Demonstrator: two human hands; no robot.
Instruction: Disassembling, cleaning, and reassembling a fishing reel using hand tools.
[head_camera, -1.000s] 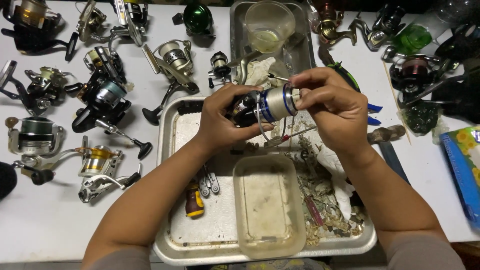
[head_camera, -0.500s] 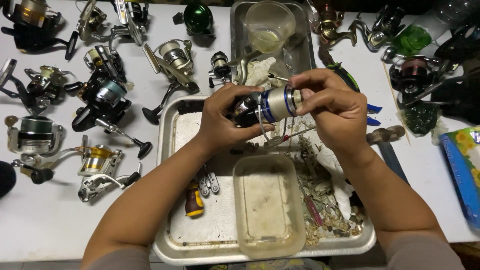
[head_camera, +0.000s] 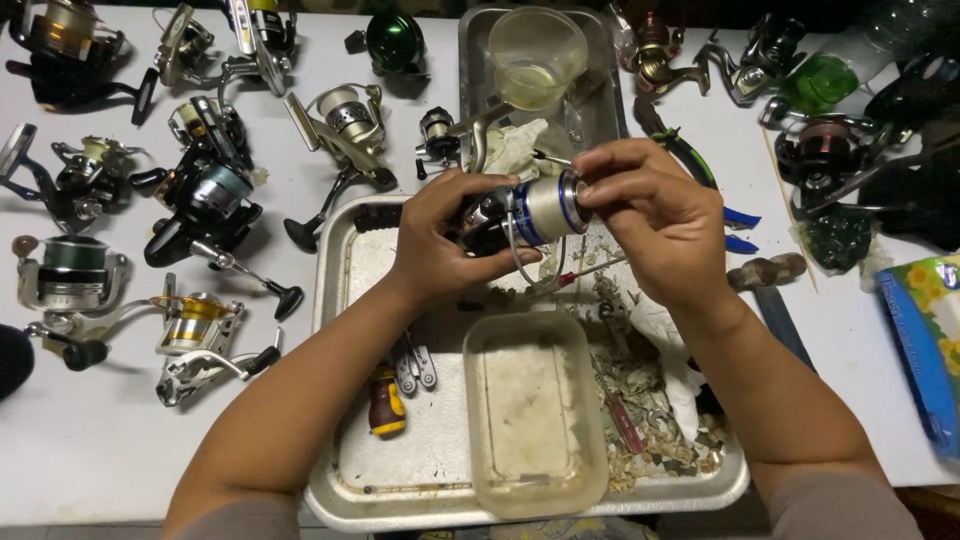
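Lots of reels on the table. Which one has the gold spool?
The gold-spooled reel at lower left, below the green-spooled reel. Its spool is orange-gold; neighbours show green, teal or silver. It lies untouched, away from the left hand.

White table (head_camera: 120, 450): reels (head_camera: 205, 195), metal tray (head_camera: 345, 300).

Your left hand (head_camera: 440, 245) covers the body of the spinning reel (head_camera: 520, 215) | your right hand (head_camera: 650, 215) hides the spool's front end | plastic tub (head_camera: 535, 410) covers part of the metal tray (head_camera: 345, 330) | both forearms cut off at bottom edge | dark reels (head_camera: 900, 150) top right too shadowed to tell.
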